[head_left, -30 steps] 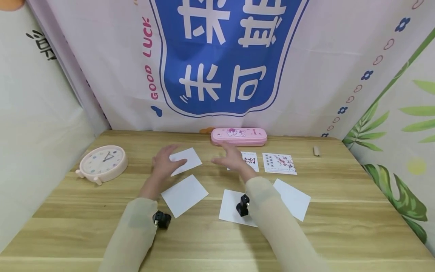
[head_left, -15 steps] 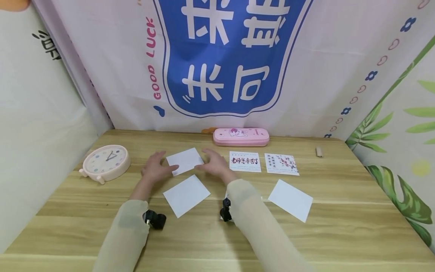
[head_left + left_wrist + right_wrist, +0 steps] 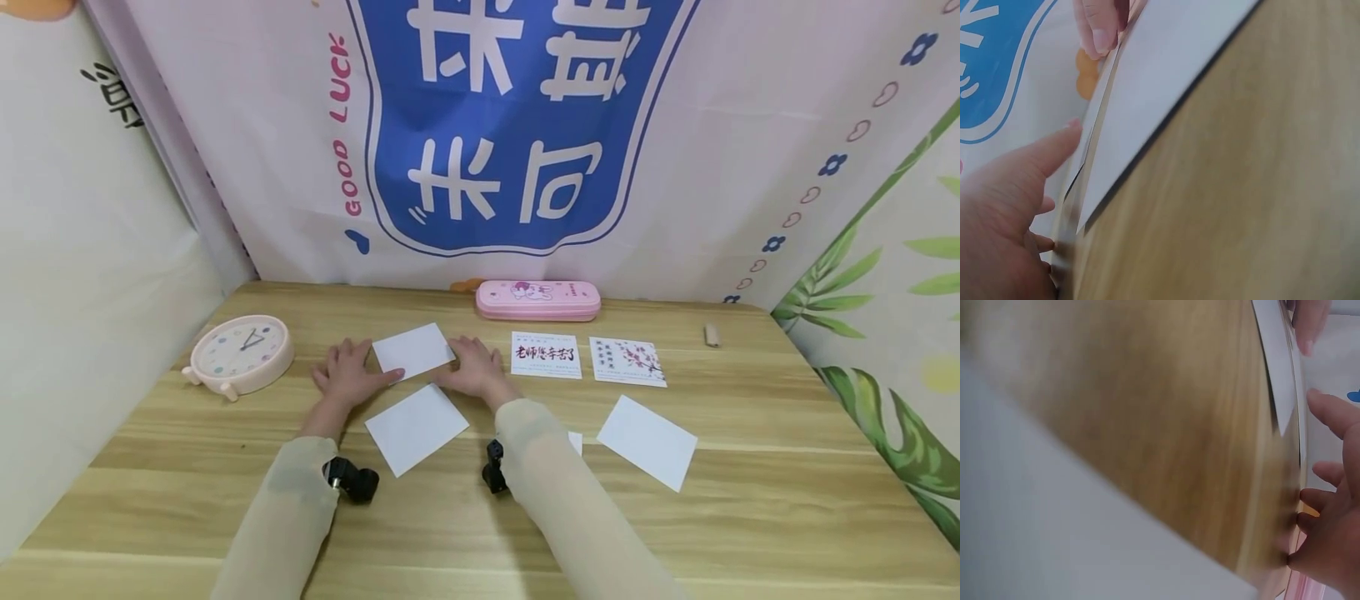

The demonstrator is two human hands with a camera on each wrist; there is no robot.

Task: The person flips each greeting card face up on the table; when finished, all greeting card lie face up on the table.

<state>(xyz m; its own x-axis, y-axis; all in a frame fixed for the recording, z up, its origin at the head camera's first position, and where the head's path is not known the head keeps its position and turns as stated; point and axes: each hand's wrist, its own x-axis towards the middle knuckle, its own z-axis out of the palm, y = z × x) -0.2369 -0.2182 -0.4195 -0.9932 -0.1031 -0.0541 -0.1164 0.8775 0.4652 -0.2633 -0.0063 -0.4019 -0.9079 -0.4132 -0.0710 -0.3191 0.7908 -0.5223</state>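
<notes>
A blank white card (image 3: 414,351) lies on the wooden table between the two hands. At its left side is the left hand (image 3: 347,373), fingers spread with their tips on the table and the thumb at the card's lower edge. The right hand (image 3: 476,367) sits by the card's right edge, its fingertips (image 3: 1304,520) resting on the tabletop and its thumb extended toward the card. Neither hand grips it. Just below them lies a second blank card (image 3: 417,429). In the left wrist view the left thumb (image 3: 1060,145) reaches toward the card's edge.
Two printed cards, one with red writing (image 3: 546,356) and one with blossoms (image 3: 628,362), lie to the right. A blank card (image 3: 647,442) is below them; another (image 3: 575,442) is mostly under the right sleeve. A clock (image 3: 243,353), pink case (image 3: 538,301) and small beige block (image 3: 712,335) stand farther out.
The right hand has moved left from beside the printed cards to the upper blank card, uncovering the red-lettered one. The left hand has lowered beside the same blank card.
</notes>
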